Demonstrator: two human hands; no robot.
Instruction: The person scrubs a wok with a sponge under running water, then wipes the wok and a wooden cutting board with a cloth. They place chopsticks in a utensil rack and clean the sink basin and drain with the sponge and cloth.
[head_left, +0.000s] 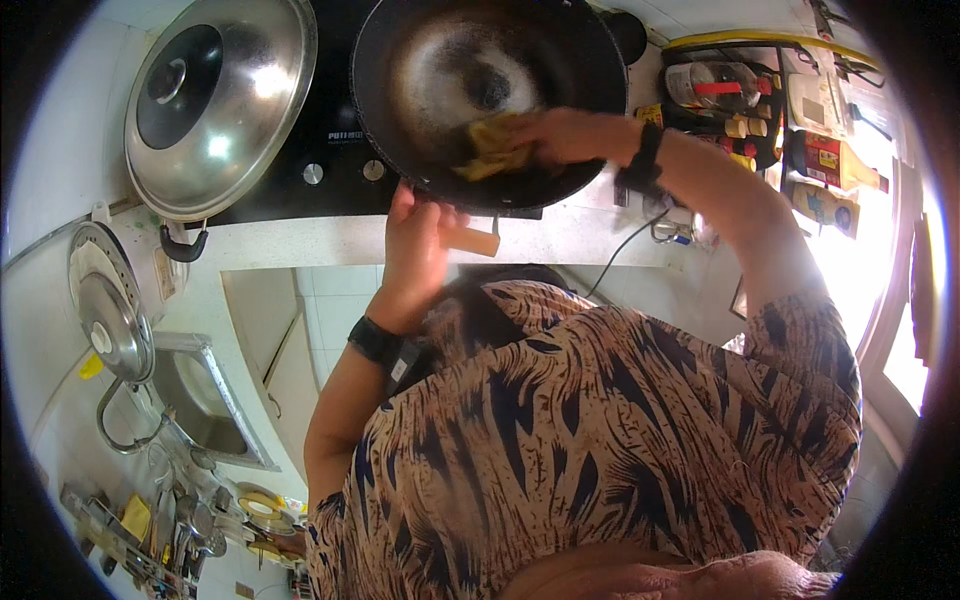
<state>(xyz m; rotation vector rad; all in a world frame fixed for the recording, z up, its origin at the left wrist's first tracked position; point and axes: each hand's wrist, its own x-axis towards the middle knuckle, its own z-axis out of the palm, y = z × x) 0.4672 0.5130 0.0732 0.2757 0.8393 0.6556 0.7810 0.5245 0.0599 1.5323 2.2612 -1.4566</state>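
A dark wok (577, 67) with a worn, pale grey-brown bottom stands over the black cooktop (285, 196). On its near side is a light wooden handle (474, 241). My left hand (415, 244) grips that handle, its fingertips close up under the wok's rim. Inside the wok, my right hand (566, 136) presses a crumpled yellow cloth (491, 146) against the lower inner wall. Part of the cloth lies hidden beneath the fingers. Both wrists wear black bands.
To the left a large domed steel lid (247, 135) leans with its dark loop handle (184, 244) downward. A sink (206, 397) with a curved faucet (124, 446) lies farther left. Bottles (712, 84) crowd a rack at right. A black cord (626, 247) hangs off the counter edge.
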